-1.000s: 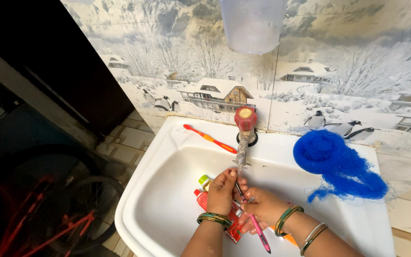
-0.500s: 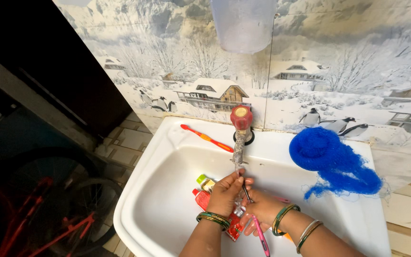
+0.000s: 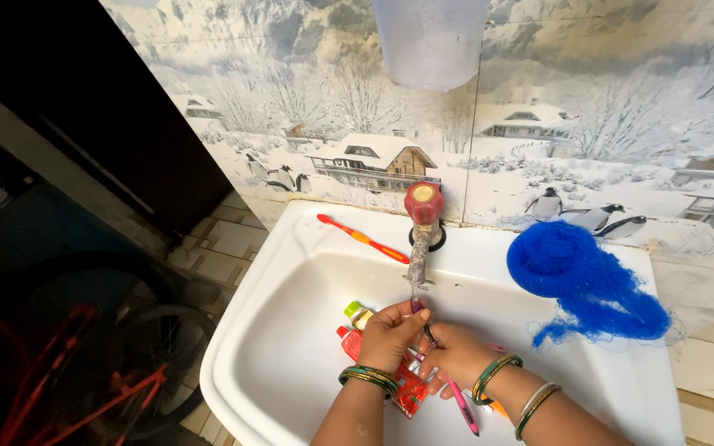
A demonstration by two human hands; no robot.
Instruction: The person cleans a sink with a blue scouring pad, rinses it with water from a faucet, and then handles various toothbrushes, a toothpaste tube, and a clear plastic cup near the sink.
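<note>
Both my hands meet under the spout of a red-capped tap point(image 3: 421, 227) in a white washbasin point(image 3: 291, 330). My left hand point(image 3: 388, 334) pinches the upper end of a thin toothbrush right below the spout. My right hand point(image 3: 456, 355) grips the pink toothbrush point(image 3: 461, 405), whose handle points down toward me. Under my hands lies a red tube point(image 3: 406, 388) with a green and yellow cap point(image 3: 357, 314). Green bangles circle both wrists.
An orange-red toothbrush point(image 3: 364, 238) lies on the basin's back ledge, left of the tap. A blue mesh scrubber point(image 3: 580, 281) rests on the right ledge. A translucent container point(image 3: 431, 41) hangs on the snowy-scene tiled wall. A bicycle wheel point(image 3: 126, 355) stands at left.
My hands stay under the tap with small finger movements; the view has shifted slightly. The left fingers now sit closer to the spout.
</note>
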